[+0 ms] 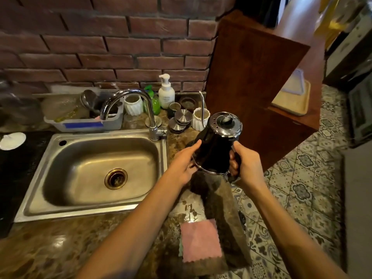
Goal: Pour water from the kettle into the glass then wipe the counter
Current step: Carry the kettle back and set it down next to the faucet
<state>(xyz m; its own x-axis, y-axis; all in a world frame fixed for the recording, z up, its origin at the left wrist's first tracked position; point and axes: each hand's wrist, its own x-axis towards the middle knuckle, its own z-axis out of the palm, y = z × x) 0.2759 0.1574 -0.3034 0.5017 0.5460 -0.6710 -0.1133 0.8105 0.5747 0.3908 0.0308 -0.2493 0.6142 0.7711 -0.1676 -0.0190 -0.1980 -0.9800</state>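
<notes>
Pink cloth idle at the counter's front edge; right hand grips the tilted kettle's handle, left hand flat-fingered steadying it, so overtilting could spill.

Dim warm light, warped blurry edges
</notes>
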